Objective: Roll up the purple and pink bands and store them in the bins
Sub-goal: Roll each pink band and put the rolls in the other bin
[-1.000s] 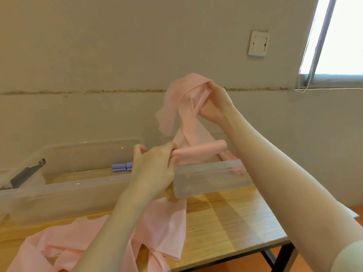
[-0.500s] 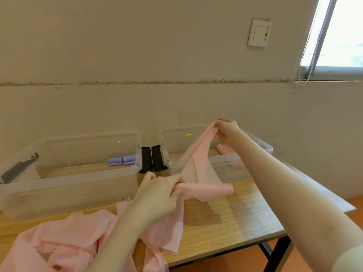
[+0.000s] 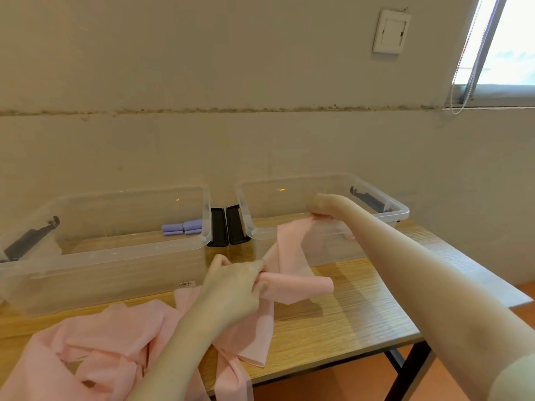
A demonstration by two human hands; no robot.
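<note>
We take the wooden table (image 3: 362, 319) as the landmark. At its far edge stand two clear bins: the left bin (image 3: 115, 250) and the right bin (image 3: 385, 204).

Status, as we judge it:
- Purple bands (image 3: 182, 228): rolled and stored in the left bin, at its right end.
- A pink shape shows faintly through the right bin's wall; we cannot tell whether it is a finished roll.
- The pink band in hand (image 3: 292, 267) is not yet rolled. It runs from mid-table up to the right bin's near rim.
- Loose pink bands (image 3: 110, 348) lie heaped at the table's near left edge; all remain to be rolled and stored.

Our left hand (image 3: 234, 287), fingers curled, pinches the band's lower end at mid-table. Our right hand (image 3: 321, 206), fingers curled under, grips the upper end over the right bin.
</note>
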